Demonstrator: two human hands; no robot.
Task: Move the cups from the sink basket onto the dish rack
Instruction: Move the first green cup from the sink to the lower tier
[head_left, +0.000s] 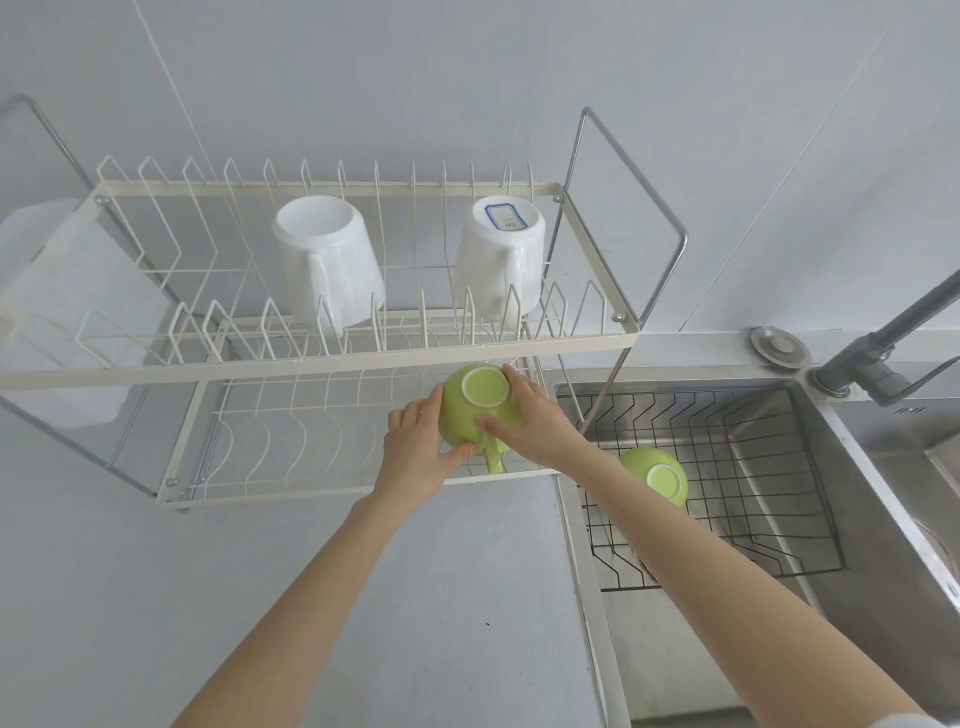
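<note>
A green cup (470, 410) is held upside down over the right end of the lower tier of the cream dish rack (322, 358). Its handle points toward me. My left hand (415, 447) grips its left side and my right hand (535, 421) grips its right side. A second green cup (657, 475) lies upside down in the black wire sink basket (769, 467), partly hidden by my right forearm. Two white mugs (327, 260) (501, 254) rest upside down on the rack's upper tier.
The steel sink (883, 519) lies at the right with a grey faucet (883, 338) behind it. A translucent white plastic container (67, 312) stands at the rack's left end. The pale countertop (363, 597) stretches in front of the rack.
</note>
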